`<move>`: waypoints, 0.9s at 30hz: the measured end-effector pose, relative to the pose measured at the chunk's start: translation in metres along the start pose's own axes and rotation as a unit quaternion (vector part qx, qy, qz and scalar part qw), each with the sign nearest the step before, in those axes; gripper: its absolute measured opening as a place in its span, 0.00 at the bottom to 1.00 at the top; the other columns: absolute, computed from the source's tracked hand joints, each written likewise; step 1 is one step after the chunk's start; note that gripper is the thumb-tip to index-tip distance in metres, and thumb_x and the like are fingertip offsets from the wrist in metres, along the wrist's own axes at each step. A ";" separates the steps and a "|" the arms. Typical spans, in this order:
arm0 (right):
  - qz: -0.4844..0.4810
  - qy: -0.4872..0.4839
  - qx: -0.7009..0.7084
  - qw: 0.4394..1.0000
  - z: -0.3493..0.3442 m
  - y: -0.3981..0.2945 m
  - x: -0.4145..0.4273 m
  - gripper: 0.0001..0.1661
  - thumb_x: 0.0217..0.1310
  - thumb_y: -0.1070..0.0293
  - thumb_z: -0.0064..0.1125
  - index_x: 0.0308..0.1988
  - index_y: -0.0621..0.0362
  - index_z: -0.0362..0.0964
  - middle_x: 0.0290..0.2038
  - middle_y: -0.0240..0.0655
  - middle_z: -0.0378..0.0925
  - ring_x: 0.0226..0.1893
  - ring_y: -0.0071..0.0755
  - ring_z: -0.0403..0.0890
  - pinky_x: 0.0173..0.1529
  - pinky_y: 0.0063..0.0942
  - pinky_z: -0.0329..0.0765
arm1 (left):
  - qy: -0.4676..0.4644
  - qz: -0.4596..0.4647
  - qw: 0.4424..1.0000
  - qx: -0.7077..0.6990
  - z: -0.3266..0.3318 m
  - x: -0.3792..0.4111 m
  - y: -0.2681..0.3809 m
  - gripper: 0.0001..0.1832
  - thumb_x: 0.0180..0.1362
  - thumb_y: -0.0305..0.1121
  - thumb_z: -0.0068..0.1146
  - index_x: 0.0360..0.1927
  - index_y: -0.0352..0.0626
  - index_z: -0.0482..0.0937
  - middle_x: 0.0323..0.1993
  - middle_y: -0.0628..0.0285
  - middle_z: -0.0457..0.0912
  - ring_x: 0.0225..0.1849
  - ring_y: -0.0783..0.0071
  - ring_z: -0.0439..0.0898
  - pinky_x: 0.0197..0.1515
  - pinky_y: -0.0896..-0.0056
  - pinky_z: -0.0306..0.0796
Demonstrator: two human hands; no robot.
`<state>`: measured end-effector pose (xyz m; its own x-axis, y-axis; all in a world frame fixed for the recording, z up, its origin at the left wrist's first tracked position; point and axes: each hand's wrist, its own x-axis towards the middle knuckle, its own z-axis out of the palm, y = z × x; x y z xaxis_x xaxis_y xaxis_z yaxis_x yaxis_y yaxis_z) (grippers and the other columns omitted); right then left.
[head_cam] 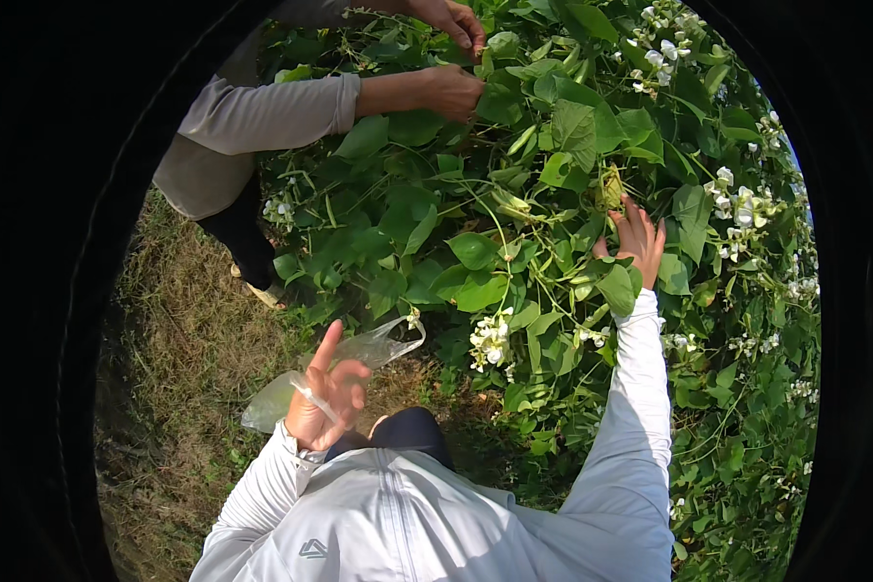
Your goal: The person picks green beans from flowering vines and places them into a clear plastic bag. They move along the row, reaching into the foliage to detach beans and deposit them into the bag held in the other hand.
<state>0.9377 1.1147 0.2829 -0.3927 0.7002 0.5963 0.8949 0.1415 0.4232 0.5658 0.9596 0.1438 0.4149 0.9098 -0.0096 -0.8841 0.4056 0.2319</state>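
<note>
My left hand (327, 393) is raised above my lap with its fingers apart. A handle of a clear plastic bag (389, 343) loops across this hand, and the bag hangs about it on both sides. On the right, my right hand (638, 236) reaches in among the leafy bean vines (473, 251). Its fingers are spread, with the fingertips at a yellowed leaf (611, 188); leaves partly cover the thumb side. Flat green pods (513, 202) hang just left of it. White flower clusters (491, 340) stand out from the foliage.
Across the vines at upper left, another person's hands (451, 91) work among the leaves, with a beige sleeve (276, 113) reaching in. That person's shoe (265, 295) stands at the vines' edge. Dry grass (182, 349) covers the ground at left. More white flowers (746, 207) line the right.
</note>
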 end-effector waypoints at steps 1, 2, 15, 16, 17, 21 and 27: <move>-0.002 0.006 0.002 1.000 0.000 0.007 -0.001 0.20 0.34 0.62 0.51 0.34 0.55 0.69 0.50 0.29 0.62 0.47 0.36 0.64 0.54 0.46 0.53 | -0.031 -0.014 0.999 0.041 0.018 0.015 0.003 0.41 0.44 0.54 0.48 0.59 0.55 0.43 0.36 0.58 0.69 0.27 0.70 0.74 0.11 0.83 0.66; 0.001 -0.001 -0.004 1.000 0.002 0.012 0.000 0.18 0.34 0.63 0.51 0.33 0.54 0.69 0.50 0.29 0.62 0.47 0.36 0.64 0.54 0.46 0.53 | -0.054 -0.022 0.995 0.081 0.026 0.030 0.003 0.41 0.45 0.52 0.50 0.59 0.52 0.45 0.35 0.57 0.69 0.26 0.71 0.74 0.11 0.83 0.66; 0.005 0.027 0.145 0.989 0.004 0.044 0.010 0.18 0.32 0.70 0.53 0.33 0.58 0.66 0.45 0.34 0.66 0.46 0.42 0.65 0.52 0.44 0.58 | 0.028 0.282 0.618 0.733 0.106 0.252 -0.021 0.07 0.42 0.26 0.57 0.26 0.38 0.73 0.23 0.65 0.72 0.25 0.81 0.71 0.29 0.82 0.66; 0.005 0.034 0.178 0.983 0.007 0.048 0.010 0.18 0.32 0.71 0.53 0.33 0.59 0.66 0.46 0.35 0.65 0.46 0.44 0.65 0.51 0.42 0.59 | 0.017 0.302 0.585 0.752 0.099 0.274 -0.022 0.07 0.42 0.26 0.57 0.26 0.38 0.73 0.23 0.64 0.72 0.25 0.78 0.72 0.29 0.81 0.66; 0.004 0.041 0.211 0.977 0.009 0.051 0.010 0.18 0.32 0.72 0.53 0.33 0.59 0.66 0.46 0.36 0.65 0.46 0.45 0.65 0.51 0.41 0.60 | 0.006 0.322 0.551 0.770 0.092 0.294 -0.023 0.07 0.41 0.27 0.57 0.26 0.38 0.73 0.23 0.62 0.72 0.25 0.75 0.72 0.29 0.79 0.66; 0.013 0.027 0.217 0.976 0.013 0.052 0.012 0.19 0.32 0.70 0.54 0.33 0.55 0.66 0.46 0.31 0.65 0.48 0.40 0.64 0.55 0.47 0.50 | 0.041 0.222 0.358 0.906 0.062 0.355 -0.028 0.15 0.38 0.42 0.58 0.27 0.43 0.75 0.29 0.56 0.74 0.37 0.60 0.70 0.40 0.67 0.65; 0.031 0.017 0.206 0.978 0.026 0.065 0.002 0.20 0.31 0.70 0.54 0.34 0.55 0.67 0.47 0.33 0.65 0.46 0.45 0.64 0.49 0.45 0.56 | -0.050 0.142 0.425 0.893 0.064 0.394 -0.046 0.21 0.41 0.42 0.55 0.41 0.46 0.72 0.41 0.57 0.73 0.43 0.58 0.70 0.47 0.67 0.63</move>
<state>1.0002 1.1436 0.2935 -0.3364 0.6934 0.6372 0.9236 0.3751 0.0795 0.7838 1.2935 0.1919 0.4328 0.8552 0.2853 0.6328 -0.5136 0.5794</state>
